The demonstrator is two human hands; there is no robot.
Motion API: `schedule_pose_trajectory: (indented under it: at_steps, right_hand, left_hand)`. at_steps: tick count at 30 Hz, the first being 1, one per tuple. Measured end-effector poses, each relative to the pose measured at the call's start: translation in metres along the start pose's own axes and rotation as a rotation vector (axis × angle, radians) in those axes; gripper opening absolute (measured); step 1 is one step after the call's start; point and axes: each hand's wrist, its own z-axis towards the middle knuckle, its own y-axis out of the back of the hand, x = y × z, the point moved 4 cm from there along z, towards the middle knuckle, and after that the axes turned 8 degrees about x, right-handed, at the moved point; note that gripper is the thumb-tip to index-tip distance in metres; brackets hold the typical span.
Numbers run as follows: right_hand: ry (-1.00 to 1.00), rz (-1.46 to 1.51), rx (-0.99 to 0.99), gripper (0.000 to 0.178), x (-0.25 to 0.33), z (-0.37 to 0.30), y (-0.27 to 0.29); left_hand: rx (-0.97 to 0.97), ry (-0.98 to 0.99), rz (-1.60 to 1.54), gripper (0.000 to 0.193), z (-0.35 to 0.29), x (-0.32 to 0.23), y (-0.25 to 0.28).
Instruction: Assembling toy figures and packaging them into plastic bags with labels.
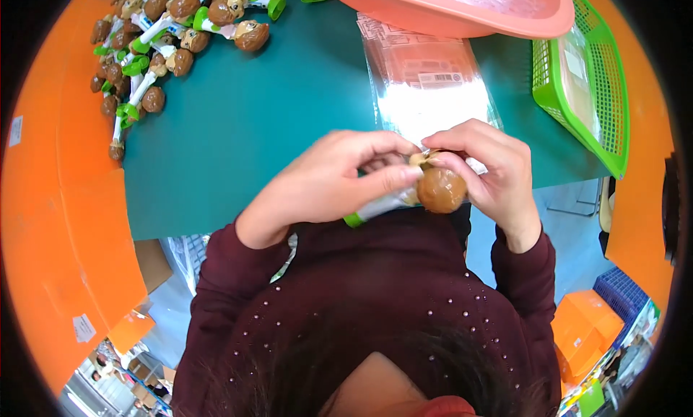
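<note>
Close to my body, over the near edge of the table, both hands work on a toy figure with a glossy round brown head (442, 190). Its white stem slants down to the left and ends in a green base. My left hand (339, 175) pinches the figure around its neck, thumb against the head's left side. From the right, my right hand (494, 168) grips the other side of the head with thumb and fingers. A small tan part shows between the fingertips; its detail is blurred. Beyond the hands lies a stack of clear plastic bags (433, 85).
Piled at the far left are several similar brown-headed figures (173, 38) with green bases. A pink basin (455, 20) stands at the back, overhanging the bags. A green mesh basket (613, 99) sits at the right edge of the green table (209, 164). Orange panels (58, 200) flank the left.
</note>
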Motion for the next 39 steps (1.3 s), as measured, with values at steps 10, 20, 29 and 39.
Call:
schedule_pose_trajectory:
  at_steps: [10, 20, 29, 39]
  right_hand:
    - [0.154, -0.275, -0.250, 0.024, 0.023, -0.019, -0.048]
    - [-0.078, -0.235, -0.240, 0.026, -0.012, -0.033, -0.092]
    - [-0.105, -0.028, -0.236, 0.022, -0.062, -0.039, -0.102]
    - [-0.005, 0.055, -0.067, 0.019, -0.077, -0.015, -0.062]
  left_hand:
    - [0.020, -0.059, 0.422, 0.034, -0.024, -0.012, 0.003]
    - [-0.376, -0.151, 1.016, 0.036, -0.034, 0.047, -0.012]
    - [-0.031, -0.158, 0.804, 0.028, 0.003, 0.083, 0.015]
    - [-0.018, -0.159, 0.951, 0.033, 0.029, 0.060, 0.023]
